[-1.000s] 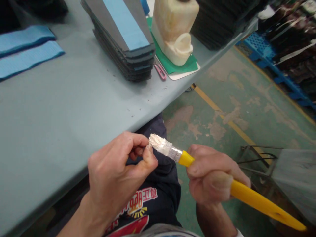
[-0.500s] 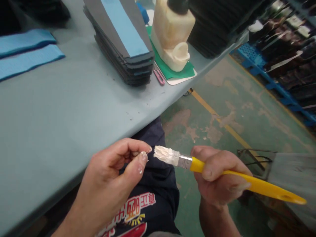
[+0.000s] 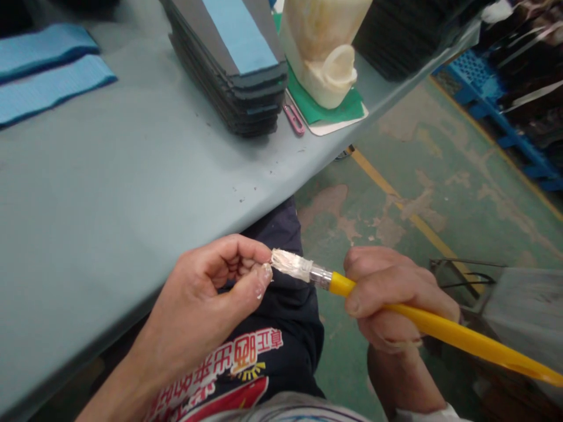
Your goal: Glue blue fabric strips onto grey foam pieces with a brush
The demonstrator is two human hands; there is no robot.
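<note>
A paintbrush (image 3: 341, 284) with a yellow handle, a metal ferrule and stiff, whitish, clumped bristles (image 3: 290, 264) is held over the lap. My right hand (image 3: 396, 293) is closed around its handle, the bristles pointing left. Thumb and forefinger of my left hand (image 3: 220, 287) are pinched together at the bristle tips. White residue sticks to the left thumb. Whether a loose hair is between those fingertips is too small to tell.
On the grey-green table (image 3: 109, 193) lie blue strips (image 3: 53, 88) and a stack of dark pieces (image 3: 229, 76). A cream, stained container (image 3: 321, 58) stands on a green sheet (image 3: 347, 108), beside a pink-handled tool (image 3: 294, 119). A blue pallet (image 3: 505, 117) is on the floor at right.
The brush has moved a little left against my left fingertips, where a small gap was before. The view has shifted, so the table things sit higher in the picture.
</note>
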